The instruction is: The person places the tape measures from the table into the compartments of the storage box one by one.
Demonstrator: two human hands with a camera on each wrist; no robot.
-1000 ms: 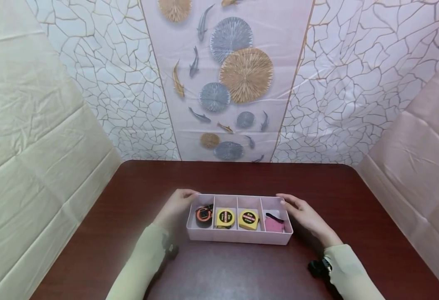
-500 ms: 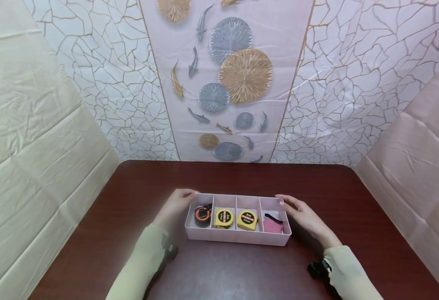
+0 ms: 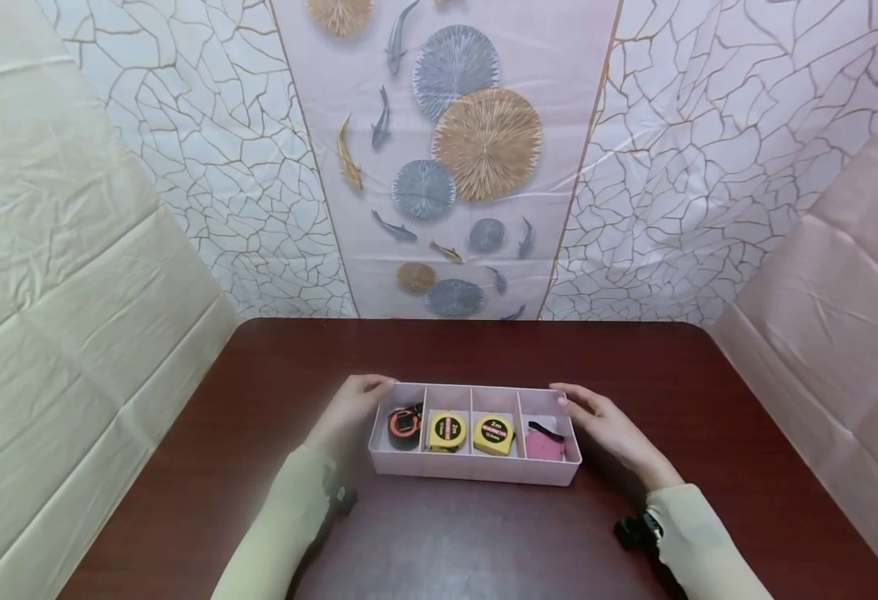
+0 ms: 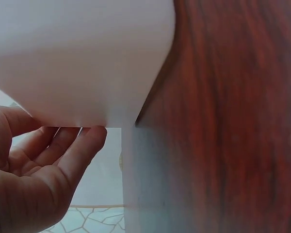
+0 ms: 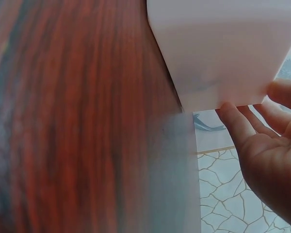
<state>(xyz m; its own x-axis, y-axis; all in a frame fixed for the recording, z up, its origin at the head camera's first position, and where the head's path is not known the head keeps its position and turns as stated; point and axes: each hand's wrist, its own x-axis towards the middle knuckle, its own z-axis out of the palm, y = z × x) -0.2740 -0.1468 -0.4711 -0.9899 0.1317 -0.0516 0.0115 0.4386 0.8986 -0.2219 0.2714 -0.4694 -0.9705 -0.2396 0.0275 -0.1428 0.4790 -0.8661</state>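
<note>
A long pale pink divided box point(image 3: 476, 469) rests on the table, with its compartments in a row. In the leftmost lies an orange and black tape measure point(image 3: 405, 425). The two middle ones each hold a yellow tape measure, one on the left point(image 3: 447, 432) and one on the right point(image 3: 494, 435). A pink object point(image 3: 544, 446) with a black strap lies in the rightmost. My left hand point(image 3: 349, 412) holds the back left corner, fingers hooked behind the end wall point(image 4: 82, 82). My right hand point(image 3: 611, 429) grips the back right corner likewise, its fingertips point(image 5: 227, 108) at the far edge.
The dark reddish-brown table point(image 3: 476, 533) reaches back to a patterned cloth wall point(image 3: 487, 142). Plain cloth hangs on the left point(image 3: 94, 333) and the right point(image 3: 829, 333). A small black device point(image 3: 637, 533) sits at the right wrist.
The head view has shifted slightly. Both hands stay at the box's back corners, and the box and its contents show hardly any movement.
</note>
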